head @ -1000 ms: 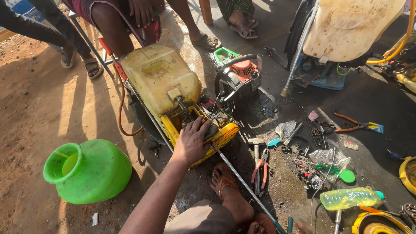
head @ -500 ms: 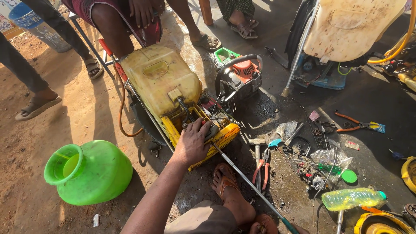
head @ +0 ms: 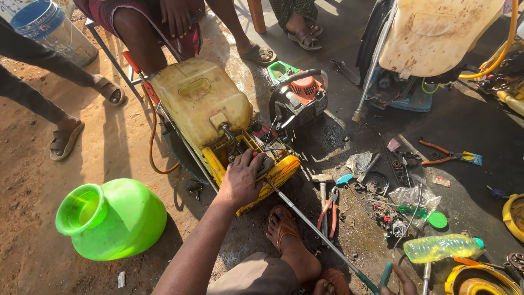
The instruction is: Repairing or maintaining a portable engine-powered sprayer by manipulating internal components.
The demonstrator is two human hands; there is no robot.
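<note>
Yellow sprayer engine (head: 256, 158) is gripped by the left hand (head: 243, 177); the right hand (head: 401, 281), barely visible, cannot be judged; oily fingers could slip.

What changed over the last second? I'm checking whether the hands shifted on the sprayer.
A bystander's sandalled foot stepped in at the left. The left hand stayed pressed on the yellow sprayer's base, beside the long metal rod. The right hand barely shows at the bottom edge. The green pot and chainsaw kept their places.
</note>
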